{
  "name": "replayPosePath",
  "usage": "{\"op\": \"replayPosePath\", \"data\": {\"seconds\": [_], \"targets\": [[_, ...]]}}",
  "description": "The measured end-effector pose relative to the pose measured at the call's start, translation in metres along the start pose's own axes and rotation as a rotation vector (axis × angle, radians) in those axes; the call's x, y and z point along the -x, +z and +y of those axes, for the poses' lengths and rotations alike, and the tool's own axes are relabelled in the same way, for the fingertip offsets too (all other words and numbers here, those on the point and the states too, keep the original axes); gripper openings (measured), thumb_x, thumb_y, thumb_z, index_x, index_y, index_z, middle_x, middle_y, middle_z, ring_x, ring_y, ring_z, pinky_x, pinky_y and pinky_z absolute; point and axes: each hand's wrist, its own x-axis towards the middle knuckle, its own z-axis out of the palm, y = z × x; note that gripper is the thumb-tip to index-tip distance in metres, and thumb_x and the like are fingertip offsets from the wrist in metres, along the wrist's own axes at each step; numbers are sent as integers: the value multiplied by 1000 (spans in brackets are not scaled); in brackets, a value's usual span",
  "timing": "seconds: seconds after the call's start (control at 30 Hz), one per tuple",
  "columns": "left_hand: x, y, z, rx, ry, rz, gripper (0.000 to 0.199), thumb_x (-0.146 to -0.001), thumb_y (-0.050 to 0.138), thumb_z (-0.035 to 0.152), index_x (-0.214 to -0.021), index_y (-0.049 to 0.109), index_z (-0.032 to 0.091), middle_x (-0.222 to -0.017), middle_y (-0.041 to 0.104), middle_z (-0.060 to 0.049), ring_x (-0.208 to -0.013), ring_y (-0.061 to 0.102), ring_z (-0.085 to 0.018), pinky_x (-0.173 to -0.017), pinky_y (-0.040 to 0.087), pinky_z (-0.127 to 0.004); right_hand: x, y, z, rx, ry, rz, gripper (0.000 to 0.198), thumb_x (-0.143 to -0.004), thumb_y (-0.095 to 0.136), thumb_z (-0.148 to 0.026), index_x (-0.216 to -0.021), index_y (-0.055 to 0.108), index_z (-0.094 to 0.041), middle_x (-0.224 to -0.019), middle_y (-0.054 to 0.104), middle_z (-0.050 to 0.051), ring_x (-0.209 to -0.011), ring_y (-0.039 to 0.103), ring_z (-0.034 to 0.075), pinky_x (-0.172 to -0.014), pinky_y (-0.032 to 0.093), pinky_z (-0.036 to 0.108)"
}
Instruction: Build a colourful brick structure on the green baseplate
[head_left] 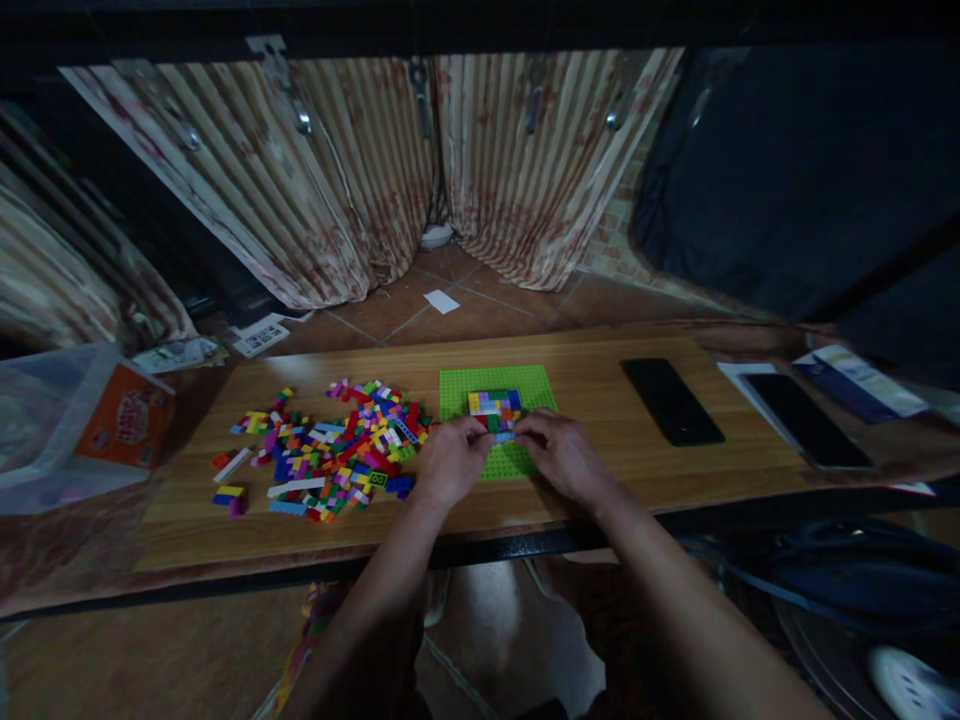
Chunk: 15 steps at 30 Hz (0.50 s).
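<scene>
A green baseplate (459, 385) lies on the wooden board, bearing a low block of building bricks (495, 402) in yellow, blue, lavender, red and other colours. At the near side of that block, a light blue brick (505, 437) shows between my two hands. From the left, my left hand (452, 460) closes its thumb and fingers at one end of this brick. My right hand (564, 455) pinches at the other end, its wrist over the board. The fingertips partly cover the brick, so whether it is pressed onto the studs cannot be seen.
Loose bricks (337, 450) in many colours spread over the board (592, 400) left of the baseplate. A black phone (671, 402) lies to the right, with another dark device (810, 420) beyond. A clear plastic tub (60, 440) stands at far left. Curtains (517, 170) hang behind.
</scene>
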Motion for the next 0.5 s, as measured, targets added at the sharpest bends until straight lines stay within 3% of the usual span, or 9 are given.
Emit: {"op": "replayPosePath", "data": {"seconds": [0.17, 0.5], "targets": [[-1, 5, -3, -16, -16, 44, 13, -82, 62, 29, -77, 70, 21, -77, 72, -1, -71, 63, -15, -63, 43, -24, 0, -1, 0, -42, 20, -4, 13, -86, 57, -16, -87, 70, -21, -88, 68, 4, -84, 64, 17, -80, 48, 32], [-1, 8, -2, -16, -50, 63, 13, -81, 63, 29, -76, 71, 21, -75, 71, -1, -69, 63, -16, -64, 44, -25, -2, -4, 10, -199, 206, 45, 19, -87, 57, -33, -85, 72, -21, -86, 72, 4, -82, 66, 18, -78, 48, 32]]}}
